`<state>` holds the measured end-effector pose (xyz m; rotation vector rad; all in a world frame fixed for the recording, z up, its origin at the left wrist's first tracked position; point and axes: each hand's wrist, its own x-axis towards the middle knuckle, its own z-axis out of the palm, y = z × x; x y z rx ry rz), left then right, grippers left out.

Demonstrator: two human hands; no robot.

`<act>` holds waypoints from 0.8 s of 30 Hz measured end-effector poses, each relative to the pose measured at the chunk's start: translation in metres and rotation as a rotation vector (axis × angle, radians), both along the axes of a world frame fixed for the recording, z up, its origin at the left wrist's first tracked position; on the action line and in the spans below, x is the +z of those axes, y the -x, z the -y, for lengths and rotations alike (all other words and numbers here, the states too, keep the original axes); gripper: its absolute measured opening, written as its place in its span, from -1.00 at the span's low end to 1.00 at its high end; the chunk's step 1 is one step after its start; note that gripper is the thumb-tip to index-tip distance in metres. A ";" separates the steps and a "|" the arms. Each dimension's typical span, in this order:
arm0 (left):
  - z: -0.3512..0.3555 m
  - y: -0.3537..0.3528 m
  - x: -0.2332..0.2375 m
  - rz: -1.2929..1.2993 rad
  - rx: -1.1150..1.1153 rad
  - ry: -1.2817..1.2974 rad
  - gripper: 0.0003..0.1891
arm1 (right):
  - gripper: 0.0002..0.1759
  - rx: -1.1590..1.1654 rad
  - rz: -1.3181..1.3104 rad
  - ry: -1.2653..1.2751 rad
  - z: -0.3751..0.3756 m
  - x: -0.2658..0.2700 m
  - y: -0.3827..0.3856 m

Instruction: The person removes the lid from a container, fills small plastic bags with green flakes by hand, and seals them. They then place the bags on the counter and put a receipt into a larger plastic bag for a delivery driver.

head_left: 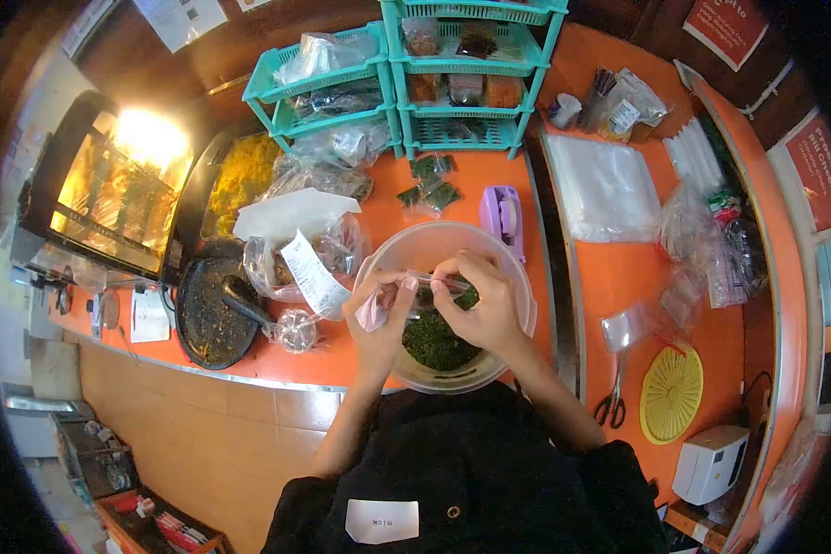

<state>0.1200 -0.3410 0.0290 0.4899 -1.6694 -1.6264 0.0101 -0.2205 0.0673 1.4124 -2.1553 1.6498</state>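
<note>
A round white plastic tub (452,238) stands on the orange counter before me, with dark green chopped leaves or flakes (434,343) in its bottom. Above it, both hands pinch the edge of a small clear plastic bag (423,279). My left hand (379,319) is closed on the bag's left side, and some crumpled clear plastic (371,314) shows against its palm. My right hand (485,300) has thumb and finger closed on the right side. The bag's lower part is hard to make out against the tub. Several small filled green packets (429,189) lie behind the tub.
A purple tape dispenser (502,222) is right of the tub. Left are a receipt (314,274), plastic bags and a black tray (214,314). Teal racks (462,134) stand behind. On the right counter are clear bags (600,185), scissors (611,402) and a yellow lid (671,392).
</note>
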 end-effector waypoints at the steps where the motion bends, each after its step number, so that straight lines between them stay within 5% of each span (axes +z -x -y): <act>1: -0.001 -0.001 0.001 0.011 0.005 0.003 -0.94 | -0.90 0.008 0.009 0.011 0.001 0.001 -0.001; 11: -0.002 -0.002 0.005 -0.010 -0.035 0.063 -0.95 | -0.88 0.040 -0.009 -0.001 0.005 -0.002 -0.001; 24: 0.003 -0.009 0.003 -0.013 0.027 -0.183 -0.91 | -0.84 0.035 0.157 -0.062 -0.002 -0.008 0.003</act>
